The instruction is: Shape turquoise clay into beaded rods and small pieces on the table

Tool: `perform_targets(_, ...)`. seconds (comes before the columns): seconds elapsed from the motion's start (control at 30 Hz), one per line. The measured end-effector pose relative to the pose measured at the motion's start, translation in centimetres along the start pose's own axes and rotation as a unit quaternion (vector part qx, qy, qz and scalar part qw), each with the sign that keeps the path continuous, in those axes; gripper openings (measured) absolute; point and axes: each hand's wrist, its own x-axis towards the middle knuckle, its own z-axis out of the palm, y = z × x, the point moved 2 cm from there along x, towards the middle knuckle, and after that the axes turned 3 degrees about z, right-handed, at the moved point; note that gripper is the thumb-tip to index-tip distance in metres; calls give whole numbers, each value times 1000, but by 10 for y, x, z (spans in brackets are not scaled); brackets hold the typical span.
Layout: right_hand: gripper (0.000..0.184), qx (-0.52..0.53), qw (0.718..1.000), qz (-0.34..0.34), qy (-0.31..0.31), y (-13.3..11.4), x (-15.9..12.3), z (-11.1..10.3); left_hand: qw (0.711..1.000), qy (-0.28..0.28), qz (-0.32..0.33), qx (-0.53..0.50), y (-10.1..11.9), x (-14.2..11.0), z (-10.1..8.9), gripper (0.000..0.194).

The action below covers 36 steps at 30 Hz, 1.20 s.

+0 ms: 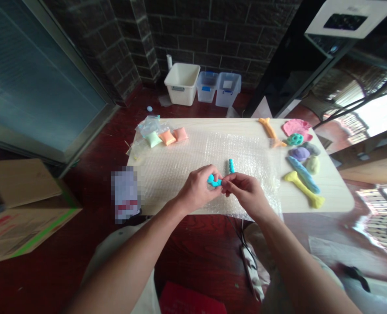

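My left hand (pixel 200 188) is closed around a bright turquoise piece of modelling clay (pixel 214 181), which looks bent and lumpy. From the other side, the fingertips of my right hand (pixel 244 189) pinch the same piece at its right end. Both hands are held over a sheet of bubble wrap (pixel 193 152). Just beyond my right hand, a second turquoise clay piece (pixel 231 165), a short row of joined beads, lies on the wrap. Part of the held clay is hidden by my fingers.
Three small packets, green (pixel 153 139), orange (pixel 167 138) and pink (pixel 180 134), lie at the table's far left. Along the right are shaped clay pieces, including a yellow bone (pixel 306 189), a blue strip (pixel 303 174) and an orange bone (pixel 270 131). Bins (pixel 182 85) stand behind the table.
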Motion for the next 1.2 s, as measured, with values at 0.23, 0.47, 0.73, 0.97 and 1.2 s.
perform_targets(0.23,36,7,1000,19,-1,1,0,-2,999,-13,29,7,3,-1,-2,24)
perform_targets(0.47,33,2,1000,23,-6,1,2,-3,999,-11,26,26,2,-1,-3,24)
perform_targets(0.73,24,230,968,41,86,-9,8,-24,997,41,-1,65,-19,-2,-10,28)
perform_targets(0.97,26,55,995,-8,88,4,6,-10,999,42,-6,34,-13,-2,-8,27)
perform_targets(1.2,30,-26,997,-43,54,5,-2,10,999,33,-24,-7,-9,-6,-7,31)
